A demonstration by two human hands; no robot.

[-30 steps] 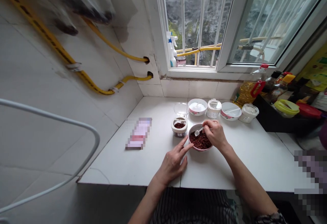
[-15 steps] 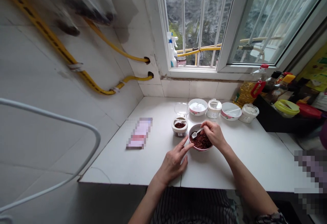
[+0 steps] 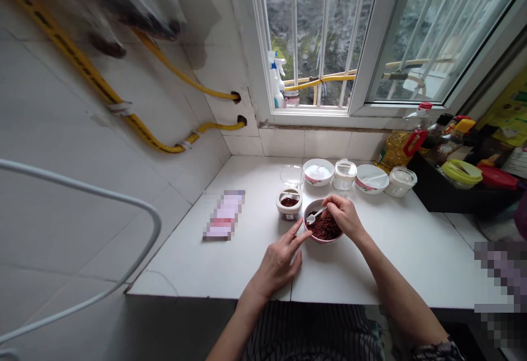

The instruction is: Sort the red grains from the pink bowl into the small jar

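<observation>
A bowl (image 3: 326, 240) of dark red flakes stands on the white counter. My right hand (image 3: 342, 217) pinches a small white spoon (image 3: 317, 214), its scoop inside the bowl near the left rim. Fingers of my left hand (image 3: 281, 259) are spread, with the fingertips against the bowl's near left side; that hand holds nothing. Just left of the bowl is a jar (image 3: 289, 205) with its clear lid (image 3: 292, 175) raised and red flakes inside.
Behind stand a bowl of white powder (image 3: 318, 172), a lidded jar (image 3: 345, 175), a bowl with a white spoon (image 3: 372, 179) and another jar (image 3: 401, 183). An oil bottle (image 3: 402, 144) is at the back right; a blurred packet (image 3: 224, 215) lies left.
The small spoon's scoop has shifted slightly left and down inside the bowl. My left hand has stayed in place beside the bowl.
</observation>
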